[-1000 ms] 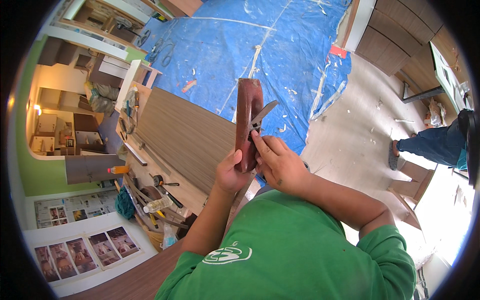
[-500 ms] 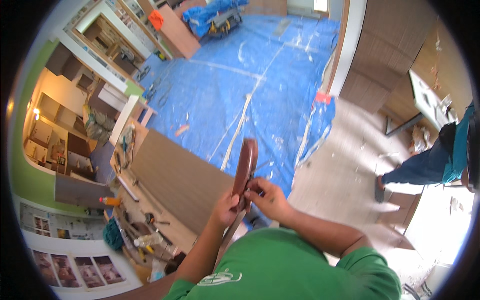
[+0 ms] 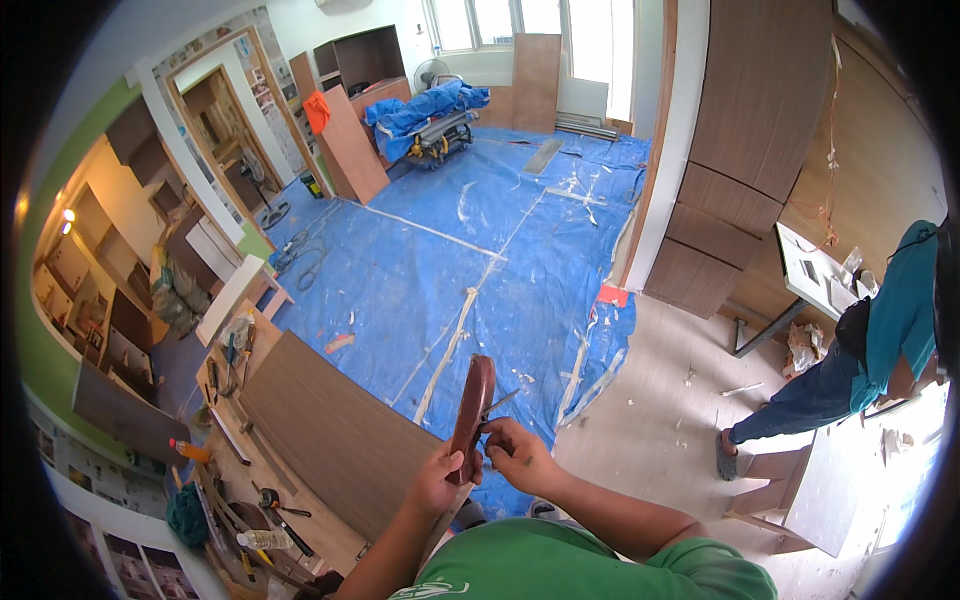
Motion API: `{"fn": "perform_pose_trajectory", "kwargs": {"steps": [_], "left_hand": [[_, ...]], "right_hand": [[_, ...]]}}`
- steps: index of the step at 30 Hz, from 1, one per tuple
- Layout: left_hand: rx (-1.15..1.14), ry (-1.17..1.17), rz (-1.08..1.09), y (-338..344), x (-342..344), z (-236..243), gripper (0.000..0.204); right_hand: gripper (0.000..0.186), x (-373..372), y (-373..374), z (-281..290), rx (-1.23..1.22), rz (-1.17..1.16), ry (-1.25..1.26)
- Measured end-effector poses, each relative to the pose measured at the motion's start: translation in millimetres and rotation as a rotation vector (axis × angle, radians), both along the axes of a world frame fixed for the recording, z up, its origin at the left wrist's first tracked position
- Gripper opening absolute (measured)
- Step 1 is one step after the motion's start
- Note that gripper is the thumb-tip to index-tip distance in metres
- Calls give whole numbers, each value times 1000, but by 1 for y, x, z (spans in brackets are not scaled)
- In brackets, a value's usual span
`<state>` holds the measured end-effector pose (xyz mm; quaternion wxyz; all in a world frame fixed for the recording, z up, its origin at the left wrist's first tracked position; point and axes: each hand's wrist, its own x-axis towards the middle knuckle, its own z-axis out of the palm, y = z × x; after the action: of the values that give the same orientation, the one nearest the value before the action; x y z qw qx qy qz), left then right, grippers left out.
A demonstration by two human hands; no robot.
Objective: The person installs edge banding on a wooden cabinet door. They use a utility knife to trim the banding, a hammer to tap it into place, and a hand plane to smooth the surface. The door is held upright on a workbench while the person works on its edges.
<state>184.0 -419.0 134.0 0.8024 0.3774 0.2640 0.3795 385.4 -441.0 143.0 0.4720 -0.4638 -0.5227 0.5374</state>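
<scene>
My left hand [image 3: 438, 482] is closed round the lower end of a long, glossy reddish-brown block [image 3: 473, 400], shaped somewhat like a wooden hand plane. It is tilted, with its rounded end pointing up and away from me. A thin, dark rod [image 3: 503, 402] juts from its right side. Close against that side, my right hand [image 3: 520, 456] has its fingers curled in a pinch; what lies between them is hidden. Below and left of my hands, a broad brown wood-grain panel [image 3: 325, 400] lies on a workbench [image 3: 330, 520].
Tools, a tape measure [image 3: 268, 497], a clear bottle [image 3: 265, 540] and an orange bottle [image 3: 190, 450] lie along the bench. Blue sheeting [image 3: 400, 270] covers the floor ahead. At right, a person in teal [image 3: 890, 320] stands by a white table [image 3: 810, 265] and a low wooden stool [image 3: 800, 490].
The view has tilted up, showing windows and more of the far room. My hands and the block sit lower in the picture, and the thin rod now shows beside the block.
</scene>
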Motion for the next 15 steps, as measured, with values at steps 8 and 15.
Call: {"fn": "perform_pose_trajectory", "kwargs": {"steps": [8,15], "left_hand": [[33,89,100,0,13,7,51],[37,64,-25,-3,5,-8,58]], "right_hand": [[37,-9,-13,12,361,-90,-511],[26,7,-5,-2,391,-23,-442]]}}
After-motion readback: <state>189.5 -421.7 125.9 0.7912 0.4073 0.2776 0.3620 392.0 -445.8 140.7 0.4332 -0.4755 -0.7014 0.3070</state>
